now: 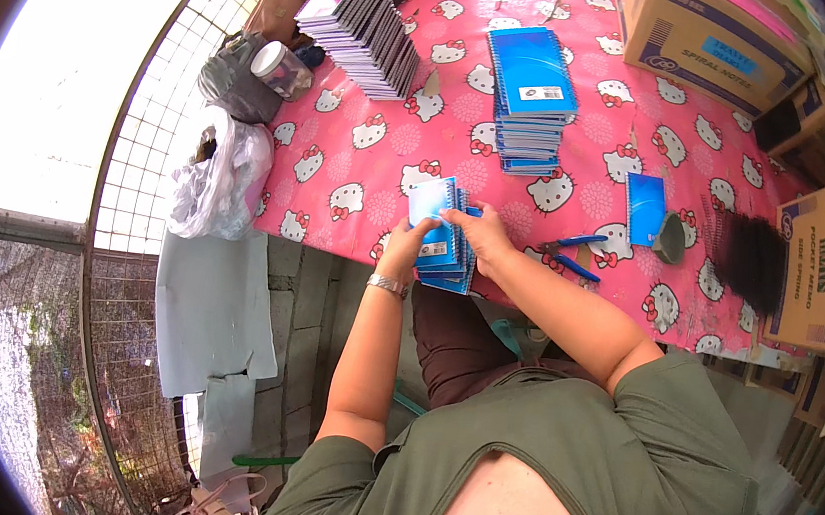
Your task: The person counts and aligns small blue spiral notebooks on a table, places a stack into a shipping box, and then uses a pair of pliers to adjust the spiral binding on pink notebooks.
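A small stack of blue spiral notebooks point(436, 250) is at the table's near edge, between my two hands. My left hand point(406, 247) grips its left side, thumb over the top cover. From the right, my right hand point(480, 235) closes around the other side, its thumb also near the top cover. The notebooks are slightly fanned out of line. Right of my right hand lie blue-handled pliers point(574, 254) with the handles spread. Farther right, a single blue notebook point(645, 210) lies flat beside a dark grey cup-like piece point(671, 238).
A tall stack of blue notebooks point(531, 89) stands beyond my hands, with a purple-covered stack point(361, 31) at the far left. Cardboard boxes point(707, 42) line the right side, near a black bristly bundle point(749, 263). A plastic jar point(281, 70) and white plastic bag point(225, 177) are at left.
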Available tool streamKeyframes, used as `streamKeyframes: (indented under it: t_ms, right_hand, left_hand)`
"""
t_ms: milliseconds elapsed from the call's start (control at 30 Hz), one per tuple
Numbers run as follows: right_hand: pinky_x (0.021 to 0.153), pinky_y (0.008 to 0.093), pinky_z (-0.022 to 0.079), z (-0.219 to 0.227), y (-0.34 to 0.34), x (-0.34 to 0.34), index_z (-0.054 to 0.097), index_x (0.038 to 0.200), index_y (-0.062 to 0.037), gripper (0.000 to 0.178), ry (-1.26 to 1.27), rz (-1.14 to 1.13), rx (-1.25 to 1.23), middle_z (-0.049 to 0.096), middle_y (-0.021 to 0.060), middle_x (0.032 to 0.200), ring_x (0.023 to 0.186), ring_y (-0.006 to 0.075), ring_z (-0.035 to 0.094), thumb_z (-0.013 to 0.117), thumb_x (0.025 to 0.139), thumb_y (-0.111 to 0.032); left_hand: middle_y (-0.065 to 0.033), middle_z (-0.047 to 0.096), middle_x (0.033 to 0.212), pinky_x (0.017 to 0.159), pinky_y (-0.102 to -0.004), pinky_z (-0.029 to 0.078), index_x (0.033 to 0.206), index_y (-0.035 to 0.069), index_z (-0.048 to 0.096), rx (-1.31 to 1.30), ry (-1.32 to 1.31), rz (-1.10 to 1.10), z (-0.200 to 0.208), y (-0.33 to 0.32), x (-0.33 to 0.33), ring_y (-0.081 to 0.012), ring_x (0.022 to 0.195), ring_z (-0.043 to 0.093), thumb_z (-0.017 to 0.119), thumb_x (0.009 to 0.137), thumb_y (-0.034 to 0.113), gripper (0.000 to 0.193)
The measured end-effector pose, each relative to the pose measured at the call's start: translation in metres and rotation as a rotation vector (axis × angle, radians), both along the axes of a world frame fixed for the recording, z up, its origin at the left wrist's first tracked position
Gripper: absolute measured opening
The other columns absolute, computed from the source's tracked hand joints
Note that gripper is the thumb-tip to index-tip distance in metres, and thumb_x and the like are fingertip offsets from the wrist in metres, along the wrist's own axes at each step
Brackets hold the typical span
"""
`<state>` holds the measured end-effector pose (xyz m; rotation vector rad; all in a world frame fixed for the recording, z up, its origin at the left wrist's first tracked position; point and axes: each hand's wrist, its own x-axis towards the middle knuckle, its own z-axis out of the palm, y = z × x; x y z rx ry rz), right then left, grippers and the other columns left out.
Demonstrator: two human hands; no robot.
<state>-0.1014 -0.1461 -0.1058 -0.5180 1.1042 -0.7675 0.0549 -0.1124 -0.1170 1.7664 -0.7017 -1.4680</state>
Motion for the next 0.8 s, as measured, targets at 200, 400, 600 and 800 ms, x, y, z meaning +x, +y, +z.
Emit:
streamKeyframes:
  t_ms: [200,400,600,800]
  right_hand:
    - [0.101,0.0382,0.041,0.002,-0.007,-0.021,0.043,0.132,-0.0033,0.07,0.351,0.131,-0.982,0.05,0.0129,0.119,0.114,0.0256,0.051,0.074,0.068,-0.008]
    - [0.107,0.0389,0.035,0.0,-0.006,-0.061,0.036,0.139,-0.0058,0.084,0.321,0.223,-1.288,0.043,0.0138,0.129,0.125,0.0286,0.043,0.068,0.062,-0.007]
    - [0.107,0.0394,0.037,-0.018,0.006,-0.054,0.018,0.152,-0.0091,0.103,0.178,0.313,-1.164,0.048,0.0147,0.128,0.12,0.0309,0.05,0.066,0.062,0.001]
    - [0.104,0.0417,0.041,-0.041,-0.01,-0.063,0.02,0.15,-0.0084,0.099,0.269,0.462,-1.193,0.051,0.0184,0.129,0.124,0.0348,0.051,0.077,0.07,-0.007]
  left_hand:
    - [-0.0055,0.064,0.103,0.085,-0.0335,0.053,0.122,0.004,0.054,-0.384,0.432,0.084,0.01,0.018,-0.004,-0.0197,0.095,0.064,0.06,0.079,0.002,0.044]
    - [-0.0092,0.049,0.129,0.097,-0.0349,0.049,0.146,0.013,0.028,-0.565,0.215,-0.12,0.001,0.026,-0.014,-0.0215,0.12,0.052,0.06,0.068,-0.012,0.088]
    - [-0.0061,0.051,0.118,0.093,-0.0328,0.051,0.134,0.013,0.034,-0.614,0.27,-0.075,-0.014,0.029,-0.029,-0.0205,0.113,0.055,0.058,0.062,-0.013,0.08]
    - [-0.0063,0.063,0.115,0.093,-0.034,0.051,0.127,0.005,0.05,-0.604,-0.134,-0.277,-0.033,0.029,-0.02,-0.0186,0.107,0.061,0.075,0.07,-0.002,0.062]
